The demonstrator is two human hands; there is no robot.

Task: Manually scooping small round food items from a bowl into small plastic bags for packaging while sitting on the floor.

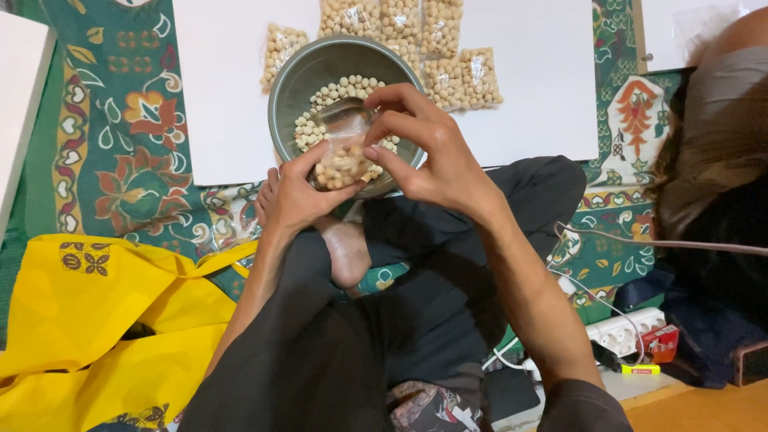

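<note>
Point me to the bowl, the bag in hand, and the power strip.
bowl (290, 90): head view, bare left rim.
bag (342, 152): head view, its bean-filled lower part.
power strip (626, 330): head view, white top face.

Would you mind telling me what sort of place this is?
Probably a home floor used for hand-packing: a patterned mat, a metal bowl of pale nuts, and filled clear bags on a white board.

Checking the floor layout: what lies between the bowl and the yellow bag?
In the head view, patterned green cloth and the left hand lie between the bowl and the yellow bag.
</note>
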